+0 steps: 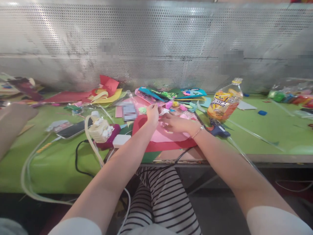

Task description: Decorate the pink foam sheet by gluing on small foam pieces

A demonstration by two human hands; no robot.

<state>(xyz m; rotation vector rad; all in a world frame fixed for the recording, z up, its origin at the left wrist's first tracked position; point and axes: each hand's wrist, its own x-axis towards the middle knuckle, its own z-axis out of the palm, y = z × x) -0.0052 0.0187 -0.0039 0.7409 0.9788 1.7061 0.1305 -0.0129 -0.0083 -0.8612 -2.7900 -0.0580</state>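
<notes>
In front of me a pink paper sheet (156,136) lies on a larger red sheet (140,143), with small coloured pieces on it. My left hand (153,113) is above the left part of the pink sheet, its fingertips pinched; whatever is between them is too small to make out. My right hand (174,123) is bent low over the same sheet, fingers curled together around a small spot; what they hold is hidden. Just beyond the hands lie pink and yellow clay-like lumps (169,104). A dark blue glue gun (220,130) rests right of my right hand.
A plastic drink bottle (223,102) leans at the right. Left are a plug adapter with cables (101,129), a white charger (121,140) and a phone (74,129). Decorated paper (181,94) is piled behind. Another person's arm (14,125) reaches in at far left.
</notes>
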